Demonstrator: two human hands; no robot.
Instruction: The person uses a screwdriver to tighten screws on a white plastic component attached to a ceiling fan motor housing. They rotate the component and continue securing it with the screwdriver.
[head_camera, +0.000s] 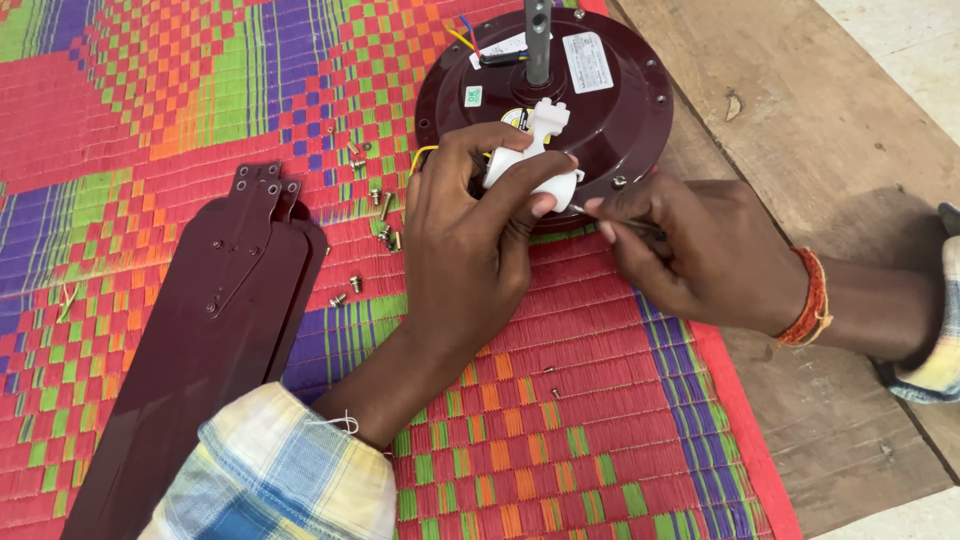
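A dark maroon ceiling fan motor (610, 120) lies on a colourful woven mat (560, 440), its grey down rod (538, 40) pointing up. My left hand (470, 240) grips a white plastic capacitor (535, 160) over the motor's near edge; a yellow wire (422, 155) curls beside it. My right hand (680, 250) pinches a thin metal tool (610, 220), possibly a screwdriver, with its tip against the white part. Coloured wires (470, 40) leave the motor top.
Stacked maroon fan blades (215, 330) lie on the mat at the left. Several loose screws (375, 215) are scattered between the blades and the motor. A wooden board (830, 160) runs along the mat's right side.
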